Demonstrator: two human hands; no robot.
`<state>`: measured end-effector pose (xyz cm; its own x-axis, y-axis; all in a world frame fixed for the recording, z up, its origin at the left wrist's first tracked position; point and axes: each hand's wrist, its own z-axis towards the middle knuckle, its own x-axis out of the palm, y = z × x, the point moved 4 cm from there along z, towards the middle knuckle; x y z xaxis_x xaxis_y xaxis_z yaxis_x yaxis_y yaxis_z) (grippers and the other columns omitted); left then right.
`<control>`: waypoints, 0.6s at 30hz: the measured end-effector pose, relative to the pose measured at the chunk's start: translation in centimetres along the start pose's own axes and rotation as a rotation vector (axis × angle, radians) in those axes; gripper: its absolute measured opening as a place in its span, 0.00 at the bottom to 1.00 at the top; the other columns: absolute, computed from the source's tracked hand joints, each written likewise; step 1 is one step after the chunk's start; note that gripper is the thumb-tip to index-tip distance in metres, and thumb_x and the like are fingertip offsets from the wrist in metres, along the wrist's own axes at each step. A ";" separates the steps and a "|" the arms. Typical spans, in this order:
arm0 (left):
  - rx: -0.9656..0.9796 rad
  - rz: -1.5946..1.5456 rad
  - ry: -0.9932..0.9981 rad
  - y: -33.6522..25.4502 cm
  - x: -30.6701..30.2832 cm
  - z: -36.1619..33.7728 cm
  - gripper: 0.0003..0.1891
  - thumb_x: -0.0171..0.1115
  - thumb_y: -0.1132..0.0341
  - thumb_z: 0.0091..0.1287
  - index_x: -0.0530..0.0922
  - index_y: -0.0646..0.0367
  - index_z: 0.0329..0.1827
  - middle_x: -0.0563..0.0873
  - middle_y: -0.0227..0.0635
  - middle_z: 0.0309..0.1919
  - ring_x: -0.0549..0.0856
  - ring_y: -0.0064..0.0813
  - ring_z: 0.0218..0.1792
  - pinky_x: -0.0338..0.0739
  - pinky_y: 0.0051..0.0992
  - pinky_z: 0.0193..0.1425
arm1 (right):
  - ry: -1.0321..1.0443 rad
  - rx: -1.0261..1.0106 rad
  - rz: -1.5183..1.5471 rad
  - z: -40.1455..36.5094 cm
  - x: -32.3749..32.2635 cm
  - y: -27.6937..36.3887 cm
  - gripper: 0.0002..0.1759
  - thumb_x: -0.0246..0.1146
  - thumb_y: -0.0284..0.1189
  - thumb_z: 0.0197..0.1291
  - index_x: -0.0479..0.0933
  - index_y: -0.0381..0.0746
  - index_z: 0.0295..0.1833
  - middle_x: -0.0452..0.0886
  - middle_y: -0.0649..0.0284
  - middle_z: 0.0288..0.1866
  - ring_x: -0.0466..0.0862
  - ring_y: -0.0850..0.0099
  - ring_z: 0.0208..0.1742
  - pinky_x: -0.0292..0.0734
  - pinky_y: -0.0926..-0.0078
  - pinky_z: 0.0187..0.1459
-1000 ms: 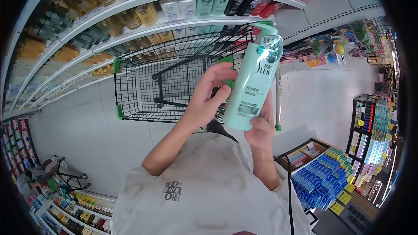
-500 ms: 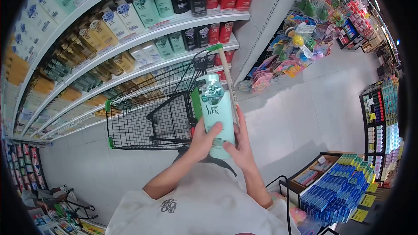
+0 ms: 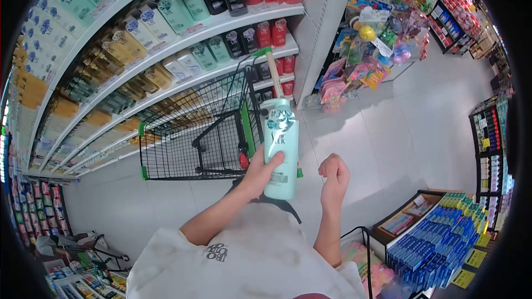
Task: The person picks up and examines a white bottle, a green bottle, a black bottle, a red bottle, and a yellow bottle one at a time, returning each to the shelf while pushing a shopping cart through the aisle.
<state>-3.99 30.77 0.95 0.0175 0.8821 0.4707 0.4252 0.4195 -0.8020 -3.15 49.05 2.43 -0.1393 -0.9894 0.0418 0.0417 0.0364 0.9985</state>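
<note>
Now the right hand (image 3: pixel 335 174) has come away from the green pump bottle (image 3: pixel 288 145); its fingers are curled, almost closed, and I see nothing in them. So only the left hand (image 3: pixel 259 174) carries the bottle, thumb across its front, other fingers mostly hidden. In view, the bottle is beside the handle-side edge of the shopping cart (image 3: pixel 247 127), near the shelf's (image 3: pixel 260 13) front corner.

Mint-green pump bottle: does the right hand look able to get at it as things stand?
Likely yes: the right hand is beside the pump bottle with nothing visible between, and the left hand holds the opposite side, leaving the near one free.
</note>
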 end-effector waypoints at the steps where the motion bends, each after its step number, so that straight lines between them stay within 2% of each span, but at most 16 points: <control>1: -0.001 -0.013 0.015 0.0 0.2 0.1 0.20 0.57 0.63 0.73 0.66 0.62 0.63 0.82 0.39 0.49 0.85 0.29 0.45 0.80 0.30 0.53 | -0.040 0.022 0.053 0.0 -0.3 0.4 0.08 0.50 0.27 0.72 0.66 0.38 0.36 0.65 0.68 0.24 0.65 0.79 0.28 0.60 0.80 0.32; 2: -0.025 0.014 0.006 0.3 -0.1 0.4 0.22 0.58 0.64 0.72 0.65 0.62 0.65 0.81 0.39 0.51 0.84 0.28 0.48 0.79 0.30 0.54 | -0.047 0.038 0.046 -0.2 -0.4 0.7 0.08 0.50 0.27 0.72 0.66 0.38 0.36 0.65 0.68 0.24 0.65 0.79 0.28 0.60 0.80 0.32; 3: -0.038 0.007 0.004 0.5 0.0 0.4 0.22 0.58 0.64 0.72 0.65 0.62 0.65 0.81 0.39 0.51 0.84 0.28 0.48 0.79 0.30 0.54 | -0.055 0.099 0.073 -0.4 -0.3 0.9 0.04 0.50 0.24 0.71 0.66 0.37 0.40 0.66 0.68 0.25 0.66 0.79 0.29 0.61 0.80 0.33; 4: 0.012 0.072 -0.007 0.3 0.0 0.5 0.24 0.59 0.64 0.72 0.64 0.63 0.66 0.80 0.39 0.52 0.82 0.28 0.50 0.79 0.30 0.55 | -0.061 0.155 0.101 -0.5 -0.1 0.8 0.02 0.50 0.22 0.69 0.67 0.37 0.44 0.67 0.68 0.25 0.67 0.79 0.30 0.63 0.81 0.34; 5: 0.065 0.138 -0.018 0.1 0.0 0.4 0.25 0.60 0.64 0.71 0.63 0.63 0.67 0.79 0.39 0.54 0.81 0.27 0.52 0.78 0.30 0.56 | -0.061 0.160 0.096 -0.5 0.3 0.6 0.02 0.50 0.22 0.69 0.67 0.37 0.44 0.67 0.68 0.25 0.67 0.79 0.30 0.63 0.81 0.34; 7: 0.088 0.149 -0.008 0.3 -0.5 0.5 0.28 0.62 0.64 0.70 0.61 0.63 0.69 0.77 0.39 0.56 0.79 0.28 0.56 0.77 0.30 0.58 | 0.007 -0.013 -0.004 -0.2 1.6 1.0 0.18 0.54 0.19 0.65 0.65 0.36 0.60 0.73 0.65 0.32 0.74 0.76 0.36 0.69 0.79 0.39; 8: 0.117 0.184 -0.013 0.3 -0.7 0.3 0.29 0.62 0.65 0.70 0.61 0.63 0.69 0.77 0.40 0.57 0.78 0.29 0.56 0.76 0.30 0.59 | 0.017 -0.013 -0.008 -0.2 2.4 1.1 0.18 0.54 0.19 0.65 0.65 0.36 0.60 0.73 0.65 0.32 0.74 0.76 0.36 0.69 0.79 0.39; 10: 0.161 0.215 -0.023 0.1 -1.3 0.1 0.29 0.61 0.67 0.69 0.60 0.63 0.70 0.77 0.41 0.57 0.78 0.30 0.57 0.75 0.30 0.60 | 0.041 -0.099 -0.207 0.1 4.4 1.8 0.39 0.63 0.24 0.59 0.52 0.36 0.74 0.77 0.57 0.44 0.81 0.70 0.45 0.76 0.71 0.45; 11: 0.197 0.277 -0.006 -0.1 -1.6 0.1 0.30 0.61 0.69 0.68 0.58 0.63 0.71 0.76 0.42 0.58 0.78 0.31 0.58 0.75 0.31 0.61 | 0.049 -0.112 -0.208 0.3 5.4 2.2 0.39 0.63 0.24 0.59 0.52 0.36 0.74 0.77 0.57 0.44 0.81 0.70 0.45 0.76 0.71 0.45; 13: 0.251 0.332 0.007 -1.1 -2.3 0.3 0.32 0.60 0.72 0.68 0.57 0.63 0.72 0.75 0.43 0.59 0.77 0.31 0.59 0.74 0.31 0.62 | 0.110 0.016 -0.277 0.4 7.7 2.4 0.55 0.69 0.28 0.53 0.40 0.36 0.78 0.77 0.46 0.55 0.81 0.60 0.55 0.77 0.66 0.52; 15: 0.262 0.267 0.062 -1.9 -2.8 0.2 0.35 0.60 0.76 0.66 0.54 0.63 0.74 0.74 0.44 0.60 0.76 0.32 0.60 0.73 0.31 0.63 | 0.150 0.038 -0.361 0.9 10.0 2.6 0.58 0.70 0.29 0.51 0.37 0.35 0.78 0.76 0.45 0.57 0.80 0.58 0.57 0.77 0.65 0.53; 16: 0.291 0.266 0.044 -1.5 -3.8 0.6 0.36 0.60 0.77 0.65 0.53 0.63 0.75 0.73 0.45 0.62 0.77 0.34 0.60 0.73 0.31 0.64 | 0.179 0.068 -0.442 1.1 11.2 2.7 0.62 0.72 0.31 0.49 0.34 0.35 0.78 0.75 0.43 0.59 0.79 0.55 0.58 0.76 0.65 0.54; 18: 0.328 0.228 0.015 -2.8 -4.9 0.4 0.37 0.60 0.78 0.64 0.53 0.63 0.75 0.72 0.46 0.62 0.77 0.37 0.61 0.73 0.32 0.64 | 0.186 0.095 -0.425 1.7 14.0 3.1 0.63 0.72 0.31 0.48 0.33 0.35 0.78 0.75 0.43 0.60 0.79 0.55 0.58 0.76 0.65 0.55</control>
<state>-5.63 25.34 0.71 0.0921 0.9583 0.2705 0.0977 0.2617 -0.9602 -6.71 35.51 6.17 0.0554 -0.9275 -0.3697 -0.0729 -0.3730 0.9249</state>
